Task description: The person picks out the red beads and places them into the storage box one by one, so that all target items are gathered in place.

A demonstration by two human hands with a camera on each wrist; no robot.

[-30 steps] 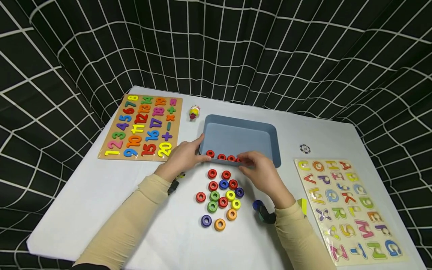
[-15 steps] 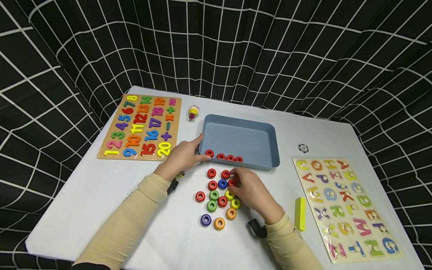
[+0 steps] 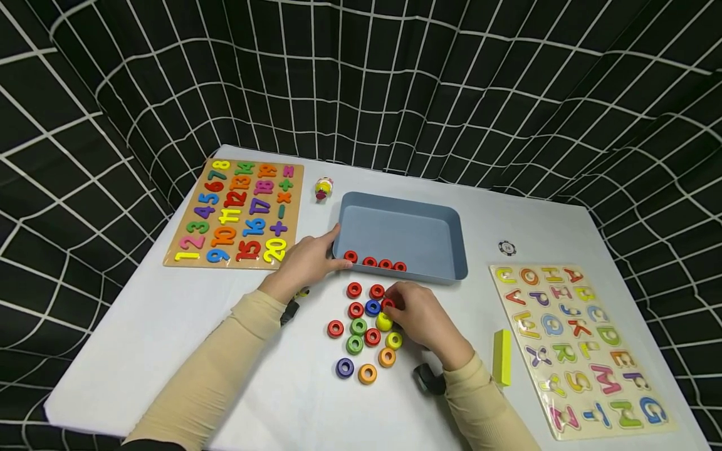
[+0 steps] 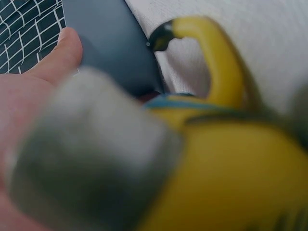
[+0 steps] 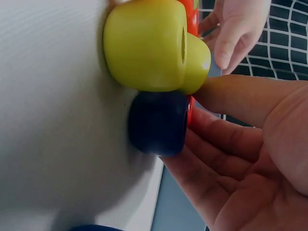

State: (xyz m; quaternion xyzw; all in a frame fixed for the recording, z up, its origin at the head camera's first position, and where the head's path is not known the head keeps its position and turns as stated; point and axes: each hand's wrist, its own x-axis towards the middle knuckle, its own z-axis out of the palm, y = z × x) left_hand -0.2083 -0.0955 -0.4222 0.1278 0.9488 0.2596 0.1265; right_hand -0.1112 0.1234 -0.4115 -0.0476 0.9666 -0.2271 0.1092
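Observation:
My left hand (image 3: 307,260) rests at the front left corner of a grey-blue tray (image 3: 459,241), its digits extended against the walls. Several red rings (image 3: 369,262) lie inside along the tray's front wall. My right hand (image 3: 420,316) is among the loose rings in front of it, thumb and fingers closed about a red ring (image 3: 388,304). In the right wrist view the thumb touches a tilted yellow ring (image 5: 198,65), and the fingers pass behind a dark blue ring (image 5: 159,122). Red, green (image 3: 358,326), blue (image 3: 373,307), orange (image 3: 367,374) and purple rings (image 3: 345,368) lie around.
A number board (image 3: 234,213) lies left, a letter board (image 3: 581,351) right. A yellow block (image 3: 501,357) and a chip-like disc (image 3: 507,248) are right of the tray. A small figure (image 3: 323,188) stands behind left; a yellow toy (image 4: 226,67) is under the left wrist.
My right hand has left the tray's front wall, where a red ring now lies released, and come back to the loose rings. A yellow ring has tilted. The left hand stays put.

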